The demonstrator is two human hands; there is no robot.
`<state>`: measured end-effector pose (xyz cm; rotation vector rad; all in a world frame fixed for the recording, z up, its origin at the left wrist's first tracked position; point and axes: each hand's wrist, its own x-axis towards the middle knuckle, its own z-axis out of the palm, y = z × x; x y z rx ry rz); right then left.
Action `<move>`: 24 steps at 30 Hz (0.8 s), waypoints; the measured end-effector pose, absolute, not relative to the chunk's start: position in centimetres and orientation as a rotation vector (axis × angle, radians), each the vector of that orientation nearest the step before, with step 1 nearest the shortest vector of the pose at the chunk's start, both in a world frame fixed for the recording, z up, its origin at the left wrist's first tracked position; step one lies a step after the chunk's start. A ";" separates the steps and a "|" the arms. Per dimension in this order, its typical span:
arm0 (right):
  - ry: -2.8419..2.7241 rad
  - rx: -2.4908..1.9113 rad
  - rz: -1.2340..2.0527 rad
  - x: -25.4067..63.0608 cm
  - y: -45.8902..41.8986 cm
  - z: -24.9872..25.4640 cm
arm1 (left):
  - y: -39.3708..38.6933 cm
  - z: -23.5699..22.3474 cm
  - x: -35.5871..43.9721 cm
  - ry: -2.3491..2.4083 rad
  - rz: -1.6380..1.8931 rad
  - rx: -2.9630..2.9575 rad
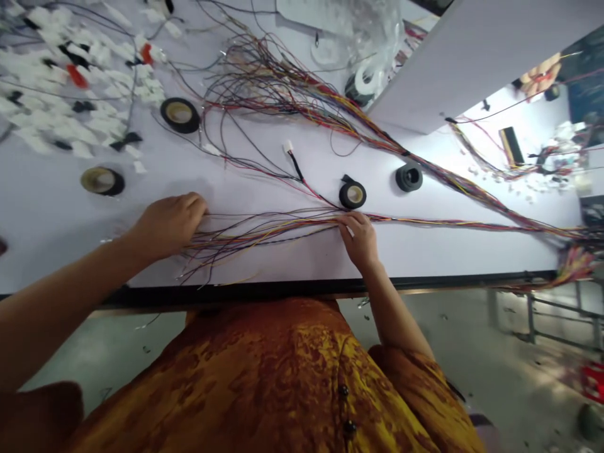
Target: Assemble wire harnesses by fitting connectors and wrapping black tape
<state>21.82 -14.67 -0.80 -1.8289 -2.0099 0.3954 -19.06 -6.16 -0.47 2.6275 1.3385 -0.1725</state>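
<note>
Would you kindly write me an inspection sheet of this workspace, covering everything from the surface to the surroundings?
Surface: pale table with a black front edge.
Job's things: near wire bundle lies lengthwise; a black tape roll sits beside the right hand.
Clutter: white connectors heaped at upper left, red pieces among them; other tape rolls nearby.
Hands: left hand at the near bundle's loose ends, right hand further along it; grip unclear.
Cables: far wire bundle runs diagonally towards the right.
Surroundings: pale panel at upper right; floor with scattered bits.
</note>
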 end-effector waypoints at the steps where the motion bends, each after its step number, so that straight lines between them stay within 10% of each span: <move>1: -2.019 -1.847 0.402 21.7 -14.4 -0.6 | -6.0 -0.4 -19.1 1.354 -0.170 2.627; 18: -2.377 -1.822 0.373 19.0 -9.1 0.8 | -4.3 0.7 -19.4 1.563 0.101 2.377; 24: -2.363 -1.561 0.684 14.9 -8.3 1.4 | -6.8 -0.2 -16.7 1.539 0.696 2.053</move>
